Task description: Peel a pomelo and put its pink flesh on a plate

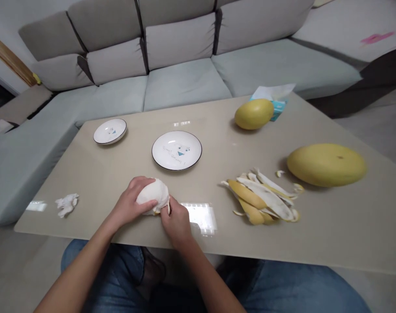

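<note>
A peeled white pomelo (154, 194) rests on the beige table (217, 243) near its front edge. My left hand (130, 203) wraps over the fruit's left side and grips it. My right hand (175, 222) is closed at the fruit's lower right, its fingers pinching the white pith there. A pile of yellow and white peel strips (264, 198) lies to the right of my hands.
A large white plate (176, 150) and a smaller white plate (110, 131) sit further back. Two whole yellow pomelos (326, 164) (254, 114) lie at the right, a tissue pack (276, 98) behind one. A crumpled tissue (66, 204) lies left. A grey sofa (184, 82) stands behind.
</note>
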`<act>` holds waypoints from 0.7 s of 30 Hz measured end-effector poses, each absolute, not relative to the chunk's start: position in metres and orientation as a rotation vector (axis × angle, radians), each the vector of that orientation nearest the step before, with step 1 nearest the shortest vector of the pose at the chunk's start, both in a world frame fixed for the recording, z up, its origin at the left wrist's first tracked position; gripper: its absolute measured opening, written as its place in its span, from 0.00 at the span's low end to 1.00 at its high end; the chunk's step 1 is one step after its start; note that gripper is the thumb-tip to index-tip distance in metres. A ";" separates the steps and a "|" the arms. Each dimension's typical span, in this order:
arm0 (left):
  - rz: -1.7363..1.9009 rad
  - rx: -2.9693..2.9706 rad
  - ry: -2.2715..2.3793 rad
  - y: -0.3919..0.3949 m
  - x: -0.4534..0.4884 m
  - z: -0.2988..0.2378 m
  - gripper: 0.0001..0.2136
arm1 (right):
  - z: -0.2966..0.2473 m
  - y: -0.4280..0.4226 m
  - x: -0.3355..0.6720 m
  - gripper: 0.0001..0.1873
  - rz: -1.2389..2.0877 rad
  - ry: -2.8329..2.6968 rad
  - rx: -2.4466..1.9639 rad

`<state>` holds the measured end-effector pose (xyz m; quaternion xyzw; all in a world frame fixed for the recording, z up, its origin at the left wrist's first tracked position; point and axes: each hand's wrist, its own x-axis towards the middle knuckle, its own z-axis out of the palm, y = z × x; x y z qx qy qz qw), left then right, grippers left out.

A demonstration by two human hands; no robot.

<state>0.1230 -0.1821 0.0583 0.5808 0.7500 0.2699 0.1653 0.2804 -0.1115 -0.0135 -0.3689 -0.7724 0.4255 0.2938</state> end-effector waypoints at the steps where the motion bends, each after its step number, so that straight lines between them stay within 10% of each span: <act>1: 0.774 1.653 2.142 -0.183 0.123 0.056 0.24 | -0.015 -0.112 0.279 0.14 1.126 -2.058 -0.992; 21: 0.774 1.784 2.348 -0.215 0.128 0.058 0.20 | -0.008 -0.153 0.282 0.24 0.525 -2.238 -0.729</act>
